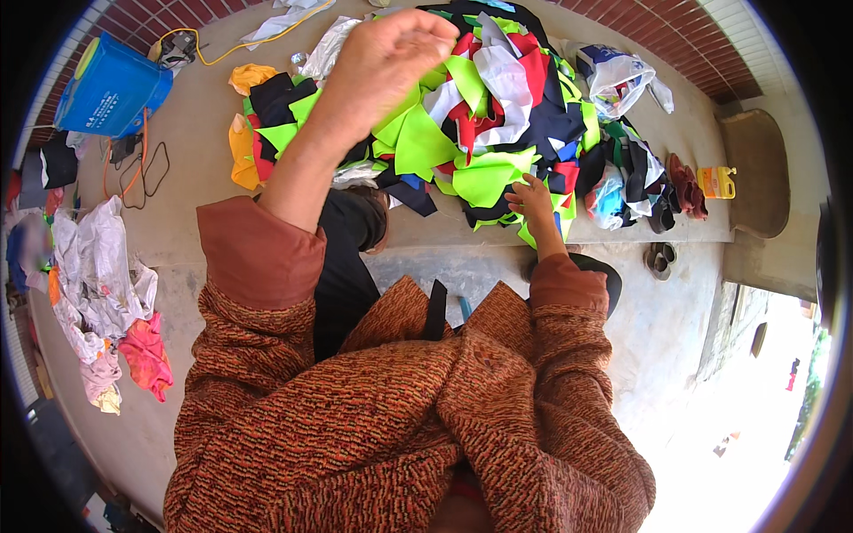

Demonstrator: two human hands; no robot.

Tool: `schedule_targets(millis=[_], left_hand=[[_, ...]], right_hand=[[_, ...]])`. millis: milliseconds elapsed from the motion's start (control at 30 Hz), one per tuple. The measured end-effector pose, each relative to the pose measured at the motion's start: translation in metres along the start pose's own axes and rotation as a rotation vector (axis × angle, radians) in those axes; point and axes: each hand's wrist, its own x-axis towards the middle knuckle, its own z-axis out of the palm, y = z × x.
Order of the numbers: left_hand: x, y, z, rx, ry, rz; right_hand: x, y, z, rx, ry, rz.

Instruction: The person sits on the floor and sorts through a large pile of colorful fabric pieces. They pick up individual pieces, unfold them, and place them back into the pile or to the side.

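A big heap of fabric scraps (pixel 426 147) in lime green, navy, red and white lies in front of me. Over its far left part my left hand (pixel 382 67) is raised, its fingers bent and drawn together. Whether a scrap is pinched in them is hidden; a bit of lime green shows just beside the fingertips. Low at the near right of the heap is my right hand (pixel 531 201), fingers apart. They touch or nearly touch the edge of a lime green scrap (pixel 490 176).
A blue container (pixel 115 84) stands far left beside cables. Crumpled white sacking (pixel 98 258) and pink cloth (pixel 147 355) lie at left. To the right are a stuffed plastic bag (pixel 613 78), shoes (pixel 659 258), a yellow jug (pixel 716 182) and a brown chair (pixel 755 169).
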Motion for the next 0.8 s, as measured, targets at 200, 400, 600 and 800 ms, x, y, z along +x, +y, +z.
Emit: schedule_targets(millis=[200, 400, 600, 800], left_hand=[[0.003, 0.001, 0.027, 0.009, -0.083, -0.005], [0.010, 0.009, 0.027, -0.009, -0.066, -0.027], [0.012, 0.005, 0.033, -0.036, -0.078, -0.047], [0.015, 0.002, 0.034, 0.055, -0.102, -0.070]], right_hand=[[0.028, 0.038, 0.028, 0.383, 0.048, 0.234], [0.051, 0.057, 0.043, 0.447, 0.062, 0.215], [0.049, 0.036, 0.042, 0.243, -0.034, 0.181], [-0.001, -0.050, 0.035, 0.186, -0.115, -0.179]])
